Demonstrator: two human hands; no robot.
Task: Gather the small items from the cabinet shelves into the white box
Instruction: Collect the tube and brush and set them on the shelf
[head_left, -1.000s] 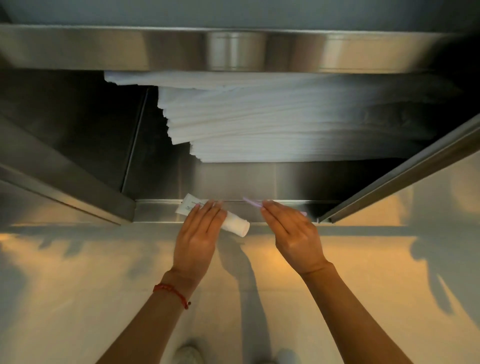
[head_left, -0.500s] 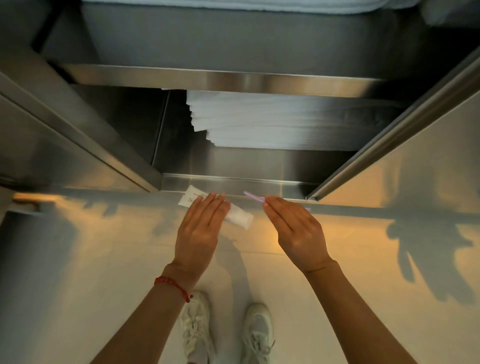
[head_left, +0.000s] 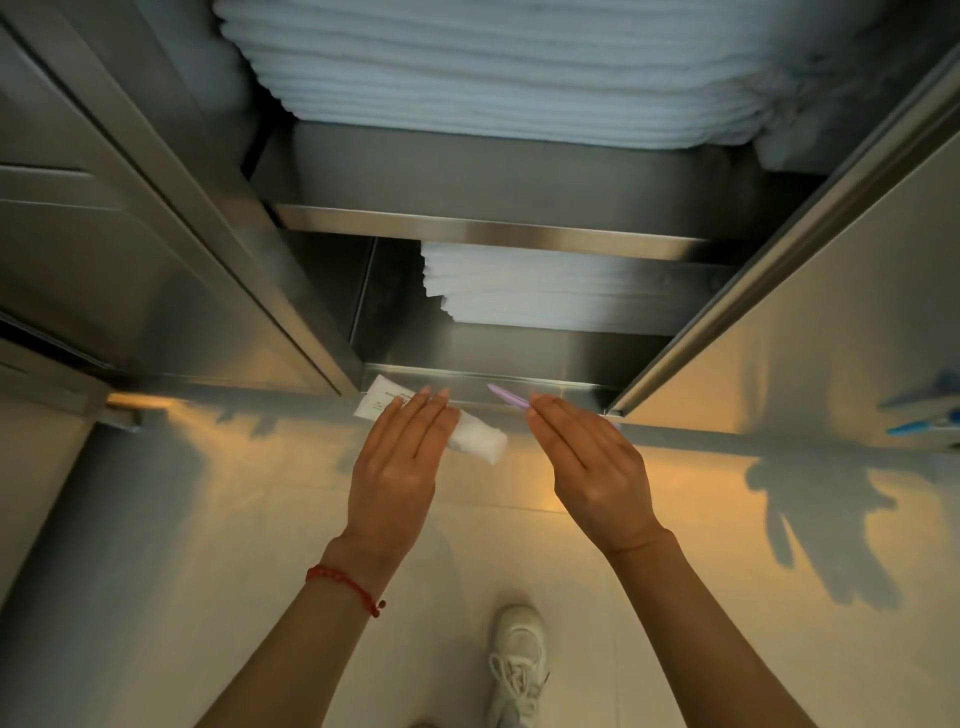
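The white squeezable plastic tube (head_left: 431, 418) lies under our left hand (head_left: 397, 467), whose straight fingers (head_left: 415, 415) hold it, long axis slanting away left toward the steel cabinet's bottom ledge (head_left: 550, 387); our right hand (head_left: 592, 467) pinches a thin lilac stick (head_left: 506, 396) just right of the tube; no white box shows

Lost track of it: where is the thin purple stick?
Head view, centre-right: the thin purple stick is held under the right hand, beside the white tube.

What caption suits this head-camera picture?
Left hand holding a white tube, right hand a purple stick, before a steel cabinet.
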